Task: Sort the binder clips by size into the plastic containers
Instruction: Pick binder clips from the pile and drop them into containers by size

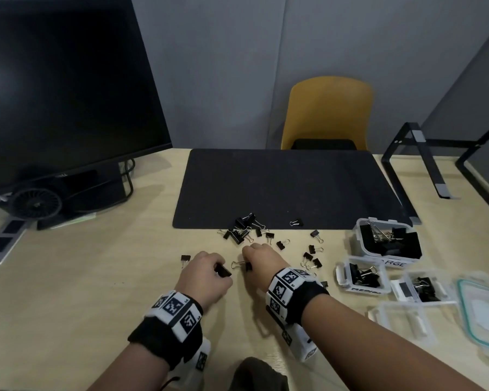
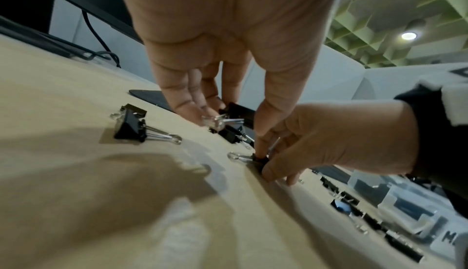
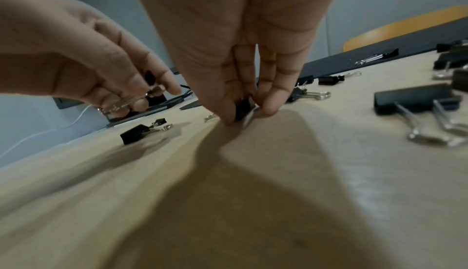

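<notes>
Right hand (image 1: 261,256) pinches a small clip (image 1: 247,266) on the desk; left hand (image 1: 206,270) grips several clips (image 1: 223,270). Right of them, three open containers (image 1: 363,273) hold black clips.

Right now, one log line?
stage: picking | left hand: holds clip | right hand: pinches small clip on desk

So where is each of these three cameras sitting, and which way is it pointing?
Head: worn on the head, looking down at the desk; both forearms and hands show.
Left wrist: under the left hand, facing along its fingers; the right hand shows too.
Right wrist: under the right hand, looking along its fingers pinching a small clip.
Shared: all three show the lone clip on the far left.
</notes>
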Action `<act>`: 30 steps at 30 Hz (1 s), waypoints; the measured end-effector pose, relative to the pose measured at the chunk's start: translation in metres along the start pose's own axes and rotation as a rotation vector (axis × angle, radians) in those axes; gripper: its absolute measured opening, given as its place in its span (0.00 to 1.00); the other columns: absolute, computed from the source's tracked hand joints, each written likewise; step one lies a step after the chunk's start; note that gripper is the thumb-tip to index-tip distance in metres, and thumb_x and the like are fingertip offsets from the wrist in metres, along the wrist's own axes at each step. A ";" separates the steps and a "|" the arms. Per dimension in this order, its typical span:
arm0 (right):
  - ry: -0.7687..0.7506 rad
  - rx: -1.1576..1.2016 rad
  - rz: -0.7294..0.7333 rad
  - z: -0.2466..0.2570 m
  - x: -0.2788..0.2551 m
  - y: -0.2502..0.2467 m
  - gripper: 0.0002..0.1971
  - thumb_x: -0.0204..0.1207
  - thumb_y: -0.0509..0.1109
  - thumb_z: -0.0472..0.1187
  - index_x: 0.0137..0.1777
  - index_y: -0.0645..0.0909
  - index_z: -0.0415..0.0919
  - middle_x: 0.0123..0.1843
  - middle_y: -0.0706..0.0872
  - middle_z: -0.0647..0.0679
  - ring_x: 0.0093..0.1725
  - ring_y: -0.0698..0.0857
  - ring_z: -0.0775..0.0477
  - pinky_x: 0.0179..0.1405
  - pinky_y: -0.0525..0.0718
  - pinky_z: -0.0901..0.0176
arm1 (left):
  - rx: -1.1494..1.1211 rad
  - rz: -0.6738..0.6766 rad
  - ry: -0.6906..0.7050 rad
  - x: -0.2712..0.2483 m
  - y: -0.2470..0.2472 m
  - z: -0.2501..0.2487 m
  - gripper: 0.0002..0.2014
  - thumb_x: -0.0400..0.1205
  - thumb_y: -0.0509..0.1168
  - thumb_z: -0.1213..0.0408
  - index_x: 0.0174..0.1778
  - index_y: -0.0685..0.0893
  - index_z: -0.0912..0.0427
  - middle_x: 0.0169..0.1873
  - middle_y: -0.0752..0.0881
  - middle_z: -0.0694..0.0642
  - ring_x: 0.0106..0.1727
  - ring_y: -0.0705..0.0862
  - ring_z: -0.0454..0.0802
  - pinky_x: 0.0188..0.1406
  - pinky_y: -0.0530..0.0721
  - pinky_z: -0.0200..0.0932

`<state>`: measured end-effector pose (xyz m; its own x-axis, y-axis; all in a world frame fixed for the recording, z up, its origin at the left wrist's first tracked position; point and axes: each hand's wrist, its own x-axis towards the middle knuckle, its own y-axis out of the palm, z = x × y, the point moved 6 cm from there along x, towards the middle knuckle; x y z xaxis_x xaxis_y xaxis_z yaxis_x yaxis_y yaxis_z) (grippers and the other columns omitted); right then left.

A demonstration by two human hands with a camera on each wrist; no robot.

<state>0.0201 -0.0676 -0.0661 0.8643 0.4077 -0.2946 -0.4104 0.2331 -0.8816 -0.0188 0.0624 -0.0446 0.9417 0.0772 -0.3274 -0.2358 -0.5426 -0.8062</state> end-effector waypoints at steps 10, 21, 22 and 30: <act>0.105 0.223 -0.206 -0.050 -0.078 -0.042 0.12 0.73 0.66 0.39 0.56 0.76 0.41 0.53 0.82 0.46 0.51 0.81 0.45 0.46 0.77 0.59 | -0.274 -0.001 0.107 -0.018 0.014 -0.056 0.14 0.72 0.74 0.63 0.54 0.85 0.51 0.45 0.84 0.45 0.43 0.81 0.44 0.45 0.74 0.34; 0.279 0.285 -0.336 -0.159 -0.175 -0.085 0.09 0.71 0.72 0.38 0.50 0.79 0.48 0.46 0.82 0.53 0.47 0.81 0.53 0.38 0.72 0.69 | -0.439 0.100 0.204 -0.039 0.059 -0.144 0.07 0.71 0.77 0.65 0.35 0.85 0.52 0.22 0.83 0.47 0.26 0.82 0.43 0.35 0.83 0.45; 0.296 0.283 -0.347 -0.170 -0.182 -0.089 0.09 0.70 0.72 0.38 0.48 0.79 0.48 0.46 0.83 0.53 0.46 0.81 0.52 0.39 0.73 0.67 | -0.419 0.100 0.215 -0.041 0.063 -0.152 0.07 0.72 0.77 0.65 0.35 0.85 0.51 0.20 0.81 0.45 0.25 0.82 0.42 0.35 0.82 0.44; 0.428 0.233 -0.352 -0.251 -0.220 -0.107 0.09 0.70 0.71 0.36 0.50 0.81 0.42 0.47 0.83 0.48 0.47 0.83 0.46 0.42 0.78 0.59 | -0.365 0.155 0.248 -0.050 0.099 -0.203 0.07 0.76 0.71 0.67 0.40 0.86 0.48 0.22 0.78 0.47 0.25 0.80 0.47 0.36 0.84 0.45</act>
<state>-0.0533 -0.4036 0.0004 0.9802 -0.1097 -0.1650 -0.0897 0.4969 -0.8632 -0.0407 -0.1651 -0.0073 0.9415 -0.2059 -0.2667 -0.3199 -0.7944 -0.5163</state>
